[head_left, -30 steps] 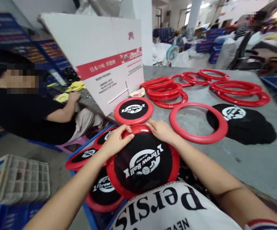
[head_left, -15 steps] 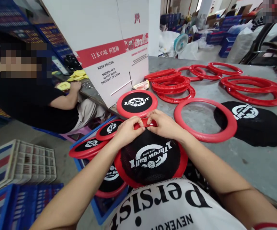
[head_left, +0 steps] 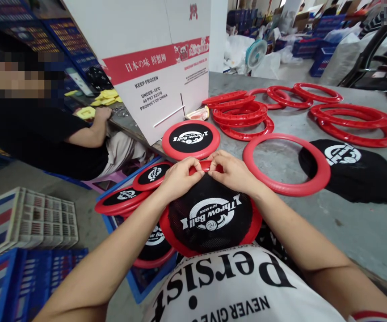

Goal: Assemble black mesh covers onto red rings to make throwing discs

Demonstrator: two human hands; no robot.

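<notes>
A black mesh disc printed "Throw Ball" (head_left: pixel 210 237) lies across a red ring, which leans against my torso. My left hand (head_left: pixel 184 176) pinches the mesh edge at the ring's far side. Right beside it, my right hand (head_left: pixel 229 172) pinches the same edge, thumb and fingers pressed together. Just beyond my fingers, a red-rimmed throw disc (head_left: pixel 191 139) lies at the table corner. To the right, a plain red ring (head_left: pixel 252 163) partly overlaps a pile of black printed mesh (head_left: pixel 377 174).
Several glossy red rings (head_left: pixel 357 129) are spread over the grey table (head_left: pixel 357 237). A white carton (head_left: pixel 166 96) stands at the table's left edge. Below left, a blue crate (head_left: pixel 136 290) holds throw discs. Further left sits a co-worker (head_left: pixel 29 134) near yellow pieces.
My hands have shifted slightly along the ring's far edge, and both still pinch the mesh there. The whole view has tilted a little. Other things lie as before.
</notes>
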